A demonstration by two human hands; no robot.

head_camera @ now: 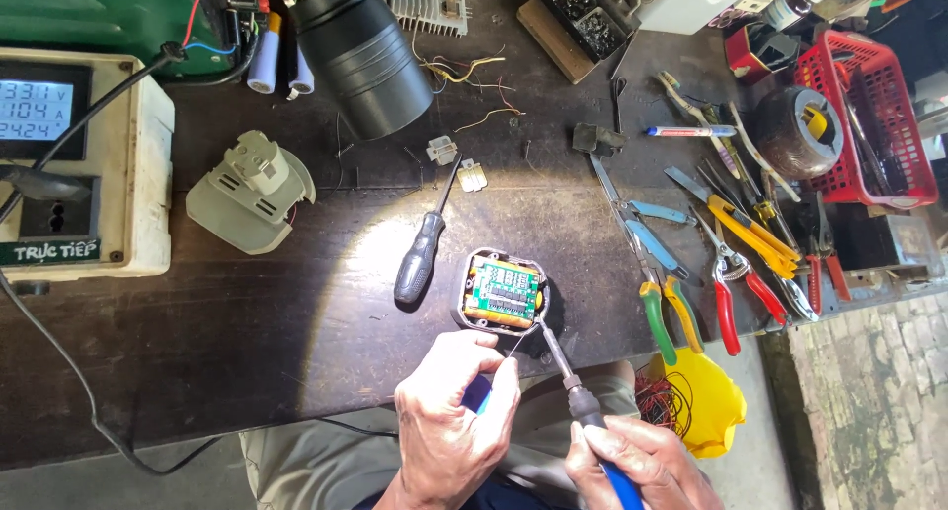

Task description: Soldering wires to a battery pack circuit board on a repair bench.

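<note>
— Battery pack [502, 292], its case open and a green circuit board on top: where do we see it?

— On the dark workbench [296, 303], just ahead of both hands. Our right hand [647, 463] grips a soldering iron [573, 387], tip at the pack's near edge. Our left hand [456, 418] pinches thin solder wire [517, 341] beside it.

— Further out?

— A black screwdriver [425, 248] to the left; pliers [736, 288] to the right.

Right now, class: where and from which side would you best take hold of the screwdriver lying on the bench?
Probably by the thick dark handle of the screwdriver, coming from above on the open left side. It lies flat, thin shaft pointing away, and the battery pack crowds its right.
</note>
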